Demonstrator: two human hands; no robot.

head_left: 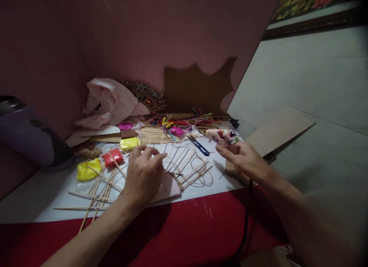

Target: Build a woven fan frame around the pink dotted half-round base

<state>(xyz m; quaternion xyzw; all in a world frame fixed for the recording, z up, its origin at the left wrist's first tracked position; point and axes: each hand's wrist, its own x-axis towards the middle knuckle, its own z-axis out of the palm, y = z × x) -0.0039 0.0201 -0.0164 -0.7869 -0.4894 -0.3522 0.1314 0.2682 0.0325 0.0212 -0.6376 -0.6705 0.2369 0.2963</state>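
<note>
My left hand is over the table, fingers curled and fingertips hidden; what they hold, if anything, I cannot make out. Beside and partly under it lies a fan-shaped piece with thin sticks spreading out and a pale pink base. Loops of thin twine lie over its right side. My right hand is closed around a flower-patterned tool that looks like a glue gun, with a black cord hanging below. Blue thread snips lie between the hands.
Loose sticks cross at the front left, near yellow and red clay packets. A purple flask stands at far left. Behind are pink cloth, coloured pipe cleaners and cut brown cardboard. A board juts out right.
</note>
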